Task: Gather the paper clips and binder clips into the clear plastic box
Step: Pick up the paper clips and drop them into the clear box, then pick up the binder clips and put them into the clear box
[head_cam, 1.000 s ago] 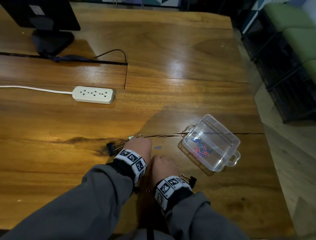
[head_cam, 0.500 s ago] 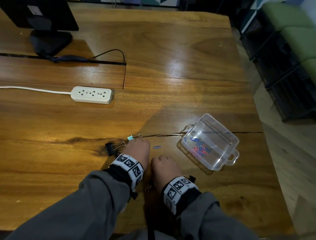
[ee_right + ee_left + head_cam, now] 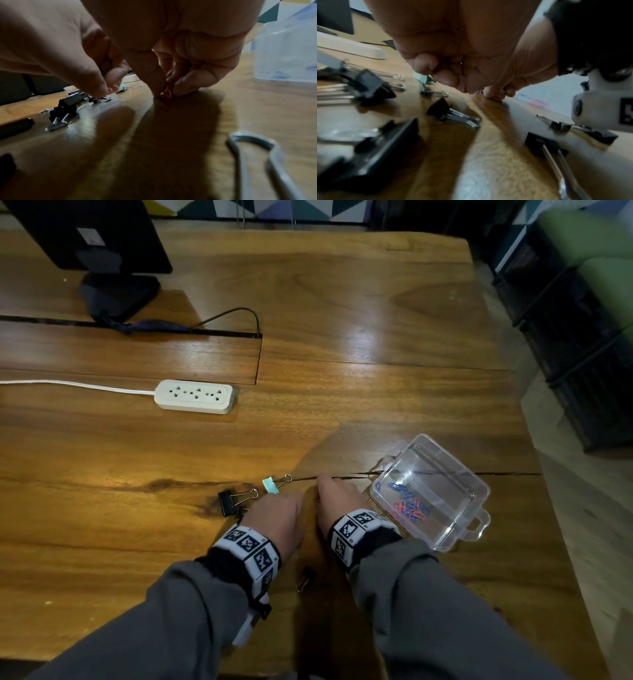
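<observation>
On the wooden desk [image 3: 342, 412], the right hand [image 3: 337, 501] pressed its curled fingers [image 3: 181, 86] down, apparently pinching a small paper clip [image 3: 165, 94], though blur hid it. The left hand [image 3: 277, 518] pinched a wire handle among black binder clips [image 3: 226, 503]. The clear plastic box [image 3: 455, 529], holding blue and red clips, sat just right of both hands

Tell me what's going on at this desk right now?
A person is clearing clips off a wooden desk into a clear plastic box, which already holds blue and red paper clips. The right hand pinches a small clip against the wood beside the box. The left hand is down at the wire handles of a black binder clip. A mint binder clip still lies loose.
</observation>
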Demonstrator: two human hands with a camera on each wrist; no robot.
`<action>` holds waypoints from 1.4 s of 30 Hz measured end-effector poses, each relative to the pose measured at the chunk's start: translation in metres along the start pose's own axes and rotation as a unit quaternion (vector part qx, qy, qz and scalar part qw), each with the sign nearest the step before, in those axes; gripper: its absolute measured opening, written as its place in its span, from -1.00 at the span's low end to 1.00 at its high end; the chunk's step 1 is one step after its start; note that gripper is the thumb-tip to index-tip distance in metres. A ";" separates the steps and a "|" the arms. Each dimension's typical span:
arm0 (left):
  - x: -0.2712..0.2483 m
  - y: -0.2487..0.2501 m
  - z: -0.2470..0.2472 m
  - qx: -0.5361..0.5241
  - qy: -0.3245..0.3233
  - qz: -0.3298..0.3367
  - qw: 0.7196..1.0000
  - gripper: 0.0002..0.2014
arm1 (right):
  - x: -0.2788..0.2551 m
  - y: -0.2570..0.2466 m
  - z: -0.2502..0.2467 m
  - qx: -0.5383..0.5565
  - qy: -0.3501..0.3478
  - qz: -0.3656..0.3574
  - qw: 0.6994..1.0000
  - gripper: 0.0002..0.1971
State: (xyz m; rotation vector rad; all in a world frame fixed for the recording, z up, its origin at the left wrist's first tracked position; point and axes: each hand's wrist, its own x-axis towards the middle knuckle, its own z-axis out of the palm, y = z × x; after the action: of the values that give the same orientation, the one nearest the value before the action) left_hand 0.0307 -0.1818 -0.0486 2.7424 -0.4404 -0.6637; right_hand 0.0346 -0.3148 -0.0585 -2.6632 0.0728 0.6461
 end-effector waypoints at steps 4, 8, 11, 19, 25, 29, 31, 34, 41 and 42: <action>-0.005 -0.015 -0.009 -0.068 0.039 -0.062 0.995 -0.81 | 0.007 -0.003 0.001 -0.008 -0.021 0.021 1.000 -0.77; 0.002 -0.020 -0.023 -0.083 0.052 -0.067 0.993 -0.82 | 0.009 -0.003 0.002 -0.014 -0.031 0.022 0.999 -0.71; 0.009 -0.011 -0.034 -0.091 0.061 -0.053 0.993 -0.82 | 0.000 -0.006 0.002 -0.008 -0.026 -0.004 1.000 -0.88; 0.044 0.083 -0.035 -0.069 0.030 0.134 0.988 -0.76 | -0.067 0.063 -0.051 0.180 0.182 0.182 0.949 -0.88; 0.058 0.129 -0.006 -0.026 -0.010 0.186 0.982 -0.82 | -0.068 0.102 -0.051 0.180 0.182 0.226 0.940 -0.86; 0.041 0.101 -0.009 -0.069 -0.011 0.132 0.989 -0.83 | -0.097 0.095 -0.047 0.152 0.227 0.150 0.950 -0.85; 0.024 0.081 -0.016 -0.024 -0.027 0.113 0.993 -0.85 | -0.114 0.084 -0.034 0.115 0.185 0.094 0.972 -0.81; -0.009 0.058 -0.016 0.070 -0.098 0.106 0.987 -0.92 | -0.129 0.073 -0.006 0.032 0.080 0.039 0.996 -0.72; -0.054 0.037 0.024 0.150 -0.192 0.043 0.969 -0.52 | -0.125 0.071 0.026 -0.009 0.020 0.074 0.997 -0.58; -0.055 0.036 0.028 0.143 -0.191 0.041 0.970 -0.53 | -0.125 0.071 0.026 -0.005 0.021 0.073 0.997 -0.59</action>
State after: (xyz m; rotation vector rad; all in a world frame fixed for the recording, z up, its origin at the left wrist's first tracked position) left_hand -0.0379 -0.2008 -0.0385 2.8340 -0.7846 -1.1994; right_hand -0.0979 -0.3752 -0.0501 -2.6997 0.2781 0.6357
